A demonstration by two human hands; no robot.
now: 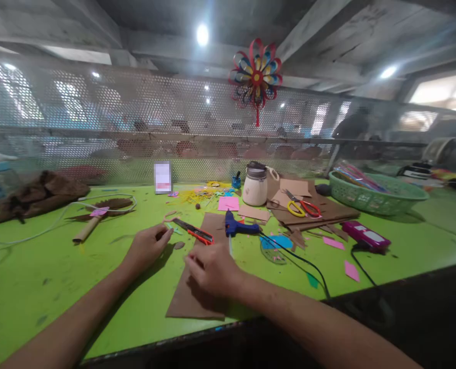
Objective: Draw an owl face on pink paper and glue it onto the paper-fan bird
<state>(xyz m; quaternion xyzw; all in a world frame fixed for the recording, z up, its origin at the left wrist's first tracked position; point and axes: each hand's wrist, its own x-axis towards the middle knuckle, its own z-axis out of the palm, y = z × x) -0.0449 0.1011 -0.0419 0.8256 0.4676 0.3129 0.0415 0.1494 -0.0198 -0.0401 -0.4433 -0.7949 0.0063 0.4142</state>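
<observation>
My left hand (147, 248) is closed in a pinch above the green table, left of the brown cardboard sheet; what its fingers hold, if anything, is too small to make out. My right hand (214, 269) has its fingers curled over the brown cardboard sheet (189, 302), and whatever may be in them is hidden. Just beyond the right hand lies a red and black utility knife (197, 233). A blue glue gun (239, 225) rests past the sheet's right edge, its cord running right.
A white jug (255, 187), scissors (303, 206), brown paper (328, 212) and a green basket (377, 195) stand or lie at the back right. A magenta box (366, 237) is nearer. A brown paper flower (112, 207) lies left, beside a white cable. Paper scraps are scattered.
</observation>
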